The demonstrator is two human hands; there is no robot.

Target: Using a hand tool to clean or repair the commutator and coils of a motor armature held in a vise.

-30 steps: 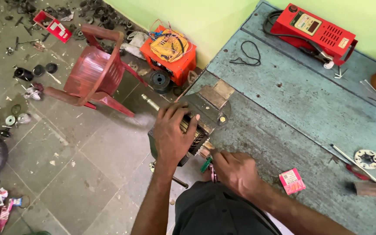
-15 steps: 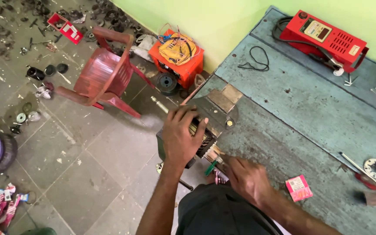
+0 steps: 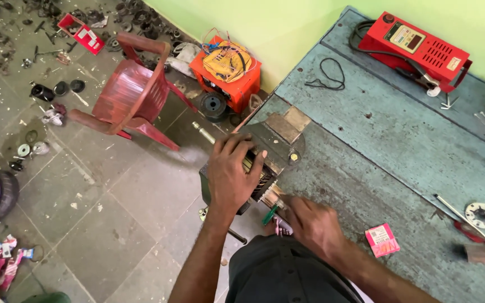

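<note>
The left hand (image 3: 231,174) is lying palm-down over a dark metal vise (image 3: 265,154) bolted at the near corner of the workbench (image 3: 377,146), its fingers curled over the top of a ribbed, coil-like metal part (image 3: 262,182) sitting in the vise; the hand is closed around that part, with the forearm running straight up from the bottom of the view. The right hand (image 3: 310,224) is resting just beside it on the bench edge, fingers bent and pointing toward the vise, touching the near end of the clamped part; whether it is gripping anything cannot be told, though a small green-handled tool (image 3: 270,215) is showing just by its fingertips. A small pink rectangular packet (image 3: 382,240) with a printed label is lying flat on the bench, near the right forearm. Farther right a round toothed metal disc (image 3: 483,215) and a thin metal rod (image 3: 461,212) are lying on the surface. At the far end of the bench a red box-shaped meter (image 3: 416,45) with a pale display panel is sitting against the wall, a black cable loop (image 3: 328,76) lying near it. The bench top is worn, painted blue-grey. On the tiled floor (image 3: 85,196) to the left an orange box (image 3: 225,73) full of tangled wires is standing by the pale green wall (image 3: 276,28), a red plastic chair (image 3: 133,95) is lying tipped over, and a flat red packet (image 3: 82,33) is lying among scattered small metal parts.
</note>
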